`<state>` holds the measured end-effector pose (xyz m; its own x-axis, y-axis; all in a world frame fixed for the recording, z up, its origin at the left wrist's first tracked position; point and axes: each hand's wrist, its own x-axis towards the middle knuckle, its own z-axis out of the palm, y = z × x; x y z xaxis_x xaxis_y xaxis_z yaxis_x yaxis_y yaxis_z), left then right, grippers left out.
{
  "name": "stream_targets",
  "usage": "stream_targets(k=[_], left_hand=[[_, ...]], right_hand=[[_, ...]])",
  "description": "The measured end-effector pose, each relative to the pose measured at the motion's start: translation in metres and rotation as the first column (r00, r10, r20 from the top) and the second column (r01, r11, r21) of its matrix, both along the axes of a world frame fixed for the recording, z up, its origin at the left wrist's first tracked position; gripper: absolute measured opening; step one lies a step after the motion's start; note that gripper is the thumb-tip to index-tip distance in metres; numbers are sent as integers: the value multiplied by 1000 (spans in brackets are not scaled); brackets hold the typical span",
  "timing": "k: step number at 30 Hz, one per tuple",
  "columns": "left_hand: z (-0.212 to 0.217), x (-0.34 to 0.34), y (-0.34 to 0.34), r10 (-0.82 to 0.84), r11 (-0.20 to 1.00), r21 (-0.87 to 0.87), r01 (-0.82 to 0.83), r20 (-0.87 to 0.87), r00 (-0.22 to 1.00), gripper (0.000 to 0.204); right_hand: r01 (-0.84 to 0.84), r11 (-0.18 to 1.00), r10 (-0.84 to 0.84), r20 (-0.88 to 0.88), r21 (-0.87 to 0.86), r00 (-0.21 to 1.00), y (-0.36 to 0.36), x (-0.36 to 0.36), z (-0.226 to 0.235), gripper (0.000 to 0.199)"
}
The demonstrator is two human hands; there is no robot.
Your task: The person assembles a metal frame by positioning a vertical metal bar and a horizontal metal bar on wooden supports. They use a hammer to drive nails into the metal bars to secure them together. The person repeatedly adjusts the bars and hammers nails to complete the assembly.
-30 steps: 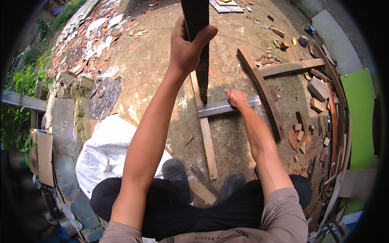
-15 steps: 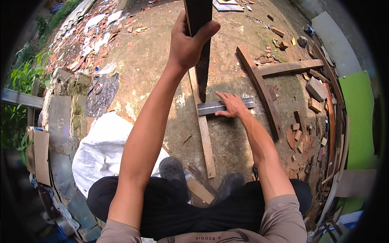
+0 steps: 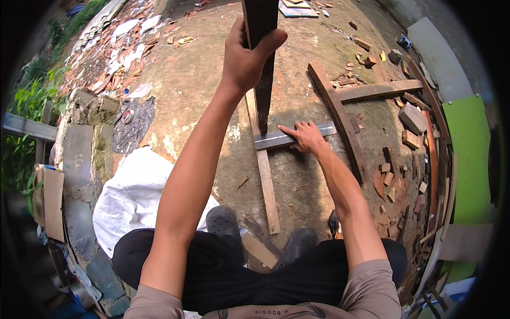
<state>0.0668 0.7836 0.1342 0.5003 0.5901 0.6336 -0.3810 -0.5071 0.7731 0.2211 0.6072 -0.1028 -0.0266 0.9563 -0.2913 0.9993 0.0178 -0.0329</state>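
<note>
My left hand (image 3: 245, 59) is wrapped round a long dark wooden beam (image 3: 260, 21), which stands on end and runs out past the top of the view. The beam's lower end comes down at the left end of a short grey bar (image 3: 272, 140) marked with a pale line along its length. My right hand (image 3: 307, 137) grips this bar from above, its index finger stretched along it. Beneath the bar's left end a thin light wooden strip (image 3: 268, 191) lies on the ground, pointing toward my feet.
Dark planks joined in a frame (image 3: 340, 117) lie at the right. Beyond them are wood offcuts, a stone block (image 3: 413, 118) and a green panel (image 3: 467, 159). A white sack (image 3: 133, 196) lies by my left leg, near a black plastic bag (image 3: 133, 130) with a tape roll.
The grey bar has tilted, its right end swinging slightly away from me. My right hand has shifted with it, its fingers drawn closer round the bar. My left hand stays on the beam.
</note>
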Motion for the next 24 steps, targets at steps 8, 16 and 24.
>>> stream_targets(k=[8,16,24], left_hand=[[-21,0,0,-6,997,-76,2,-52,999,62],[-65,-11,-16,141,990,62,-127,-334,932,71],[-137,-31,-21,75,997,30,-77,-720,690,89]], right_hand=[[104,993,-102,39,-53,994,3,-11,1,80],[131,990,-128,49,-57,991,-2,-11,-4,75],[120,991,-118,41,-58,992,0,-13,-4,73]])
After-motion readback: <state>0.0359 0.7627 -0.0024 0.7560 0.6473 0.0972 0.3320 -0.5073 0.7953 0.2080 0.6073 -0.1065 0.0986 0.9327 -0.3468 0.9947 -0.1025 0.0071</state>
